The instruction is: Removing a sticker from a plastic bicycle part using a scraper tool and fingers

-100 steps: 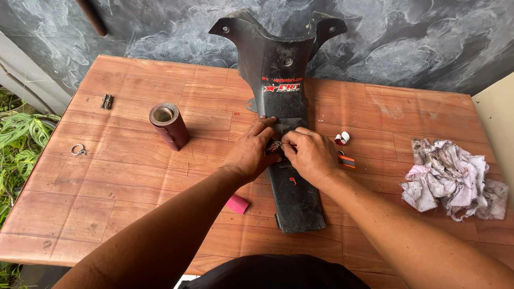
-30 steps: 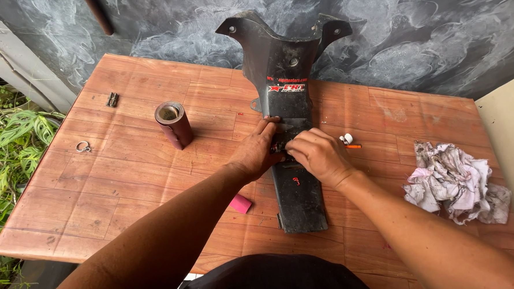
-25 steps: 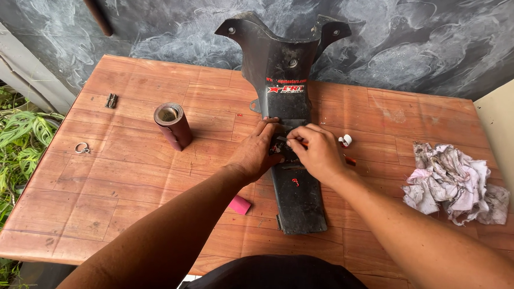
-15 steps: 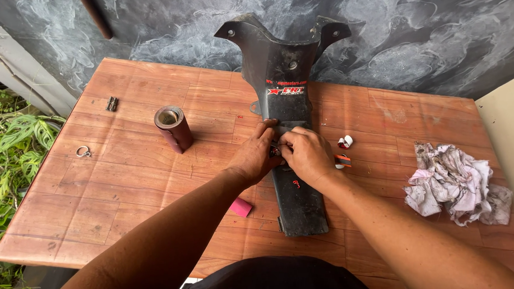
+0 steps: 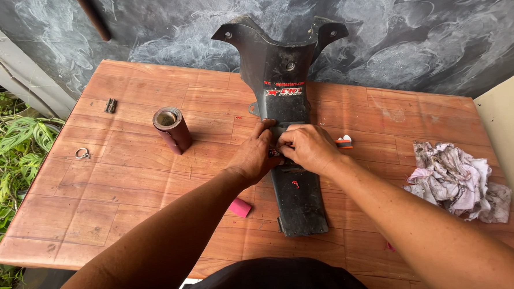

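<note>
Black plastic panel (image 5: pixel 287 111) lay flat on wooden table (image 5: pixel 123 173), top end against wall. Your left hand (image 5: pixel 255 156) pressed its narrow middle; your right hand (image 5: pixel 306 148) pinched something small there, too hidden to tell what. Panel looked stiff, light, smooth; long edges seemed best to hold.

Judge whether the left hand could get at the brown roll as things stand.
Probably yes: the left hand rests on the black panel, and only bare table lies between it and the brown roll.
</note>
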